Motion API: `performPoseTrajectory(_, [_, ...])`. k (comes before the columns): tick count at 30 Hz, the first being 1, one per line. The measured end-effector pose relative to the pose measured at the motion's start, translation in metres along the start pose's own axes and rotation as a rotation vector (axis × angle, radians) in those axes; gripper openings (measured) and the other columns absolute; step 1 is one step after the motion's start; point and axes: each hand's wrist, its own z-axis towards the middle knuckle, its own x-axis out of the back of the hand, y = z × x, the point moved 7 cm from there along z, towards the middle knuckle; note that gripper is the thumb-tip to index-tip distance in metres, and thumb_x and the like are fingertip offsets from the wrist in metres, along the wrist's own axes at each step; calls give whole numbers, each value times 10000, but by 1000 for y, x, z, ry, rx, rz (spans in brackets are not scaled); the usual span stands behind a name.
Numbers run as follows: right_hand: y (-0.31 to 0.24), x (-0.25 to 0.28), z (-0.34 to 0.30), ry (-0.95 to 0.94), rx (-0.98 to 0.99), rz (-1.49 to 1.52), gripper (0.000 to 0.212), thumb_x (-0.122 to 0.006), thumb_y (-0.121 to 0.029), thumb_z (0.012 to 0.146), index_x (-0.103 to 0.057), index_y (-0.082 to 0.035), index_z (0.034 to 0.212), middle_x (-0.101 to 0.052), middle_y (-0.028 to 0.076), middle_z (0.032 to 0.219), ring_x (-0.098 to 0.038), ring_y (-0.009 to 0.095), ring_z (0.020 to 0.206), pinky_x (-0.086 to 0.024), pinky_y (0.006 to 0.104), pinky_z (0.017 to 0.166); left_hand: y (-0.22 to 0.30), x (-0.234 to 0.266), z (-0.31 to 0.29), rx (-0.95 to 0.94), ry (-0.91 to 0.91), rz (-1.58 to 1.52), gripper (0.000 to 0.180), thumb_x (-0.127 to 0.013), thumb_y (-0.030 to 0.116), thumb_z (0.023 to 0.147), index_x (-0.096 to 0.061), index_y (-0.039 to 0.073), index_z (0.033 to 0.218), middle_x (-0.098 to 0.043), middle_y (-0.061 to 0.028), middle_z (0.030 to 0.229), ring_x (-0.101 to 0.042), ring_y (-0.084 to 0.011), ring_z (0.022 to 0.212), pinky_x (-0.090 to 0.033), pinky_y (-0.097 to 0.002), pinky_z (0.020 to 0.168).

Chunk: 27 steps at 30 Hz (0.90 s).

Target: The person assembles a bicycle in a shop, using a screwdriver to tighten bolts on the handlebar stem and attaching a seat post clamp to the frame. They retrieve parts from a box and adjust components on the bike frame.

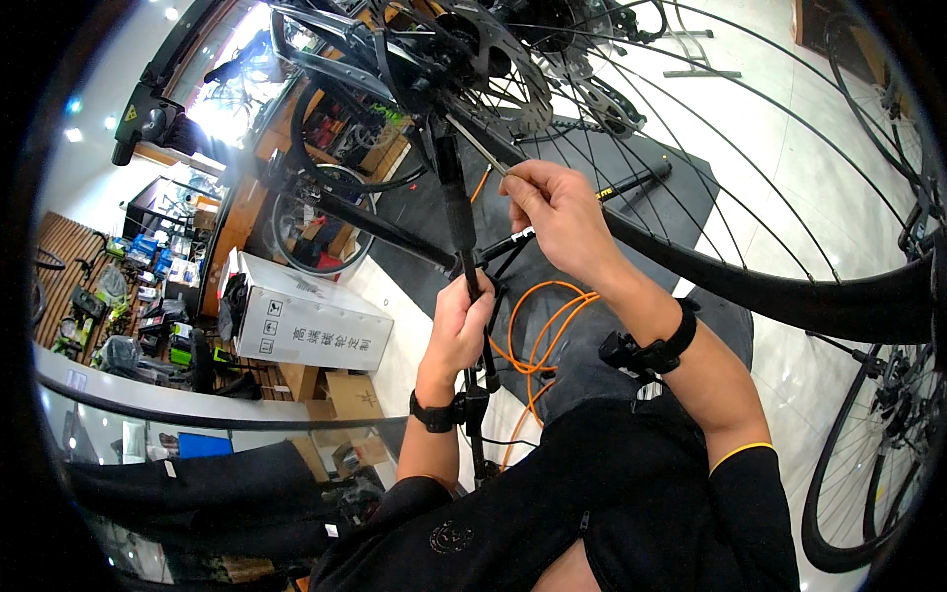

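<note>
My right hand (562, 215) is closed, pinching a slim silver rod-shaped tool (477, 144) between thumb and fingers. The tool's far end reaches up to the bicycle's black frame by the wheel hub, but its tip is too small to make out. Next to it is a brake disc rotor (518, 74). Lower down and to the left, my left hand (464, 321) wraps round a black tube (456, 212) that runs up towards the frame. Whether this tube belongs to the bicycle or a work stand I cannot tell.
A large spoked wheel (789, 286) curves across the right. An orange hose (533, 360) lies coiled beneath my arms on a dark mat (681, 187). A white carton (306, 316) stands at the left, near shelves of goods. Another bicycle (873, 424) is at the far right.
</note>
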Motion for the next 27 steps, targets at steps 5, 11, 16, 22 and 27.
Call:
performPoseTrajectory(5, [-5, 7, 6, 86, 75, -93, 239, -685, -197, 846, -623, 34, 852, -581, 33, 655, -517, 110, 586, -424, 273, 550, 1, 1, 0, -8, 12, -21, 87, -491, 37, 832, -463, -9, 763, -431, -55, 674, -400, -159, 621, -357, -294, 586])
performPoseTrajectory(11, [-6, 17, 16, 106, 32, -157, 272, -766, -207, 755, -608, 12, 784, -594, 54, 672, -521, 119, 590, -423, 275, 547, 0, 3, 0, -34, 23, -57, 96, -484, 43, 831, -450, -2, 753, -420, -53, 674, -390, -161, 618, -352, -294, 581])
performPoseTrajectory(16, [-6, 8, 10, 71, -100, 35, 237, -756, -171, 773, -612, 16, 752, -596, 60, 653, -538, 119, 579, -436, 282, 546, -7, 4, -6, -23, 9, -57, 96, -488, 43, 831, -448, 2, 754, -413, -55, 669, -392, -163, 615, -351, -299, 577])
performPoseTrajectory(22, [-10, 10, 11, 136, 66, -203, 219, -748, -156, 783, -646, 35, 747, -626, 79, 657, -571, 137, 572, -446, 289, 553, 2, 1, -3, -52, 26, 42, 103, -494, 49, 845, -449, -5, 769, -443, -85, 706, -428, -201, 635, -378, -312, 606])
performPoseTrajectory(27, [-20, 7, 5, 217, 81, -317, 199, -730, -147, 785, -659, 39, 768, -641, 139, 679, -597, 214, 582, -459, 318, 569, -1, -1, 0, -14, 15, 72, 83, -491, 47, 857, -473, -16, 807, -474, -119, 735, -465, -243, 659, -404, -326, 631])
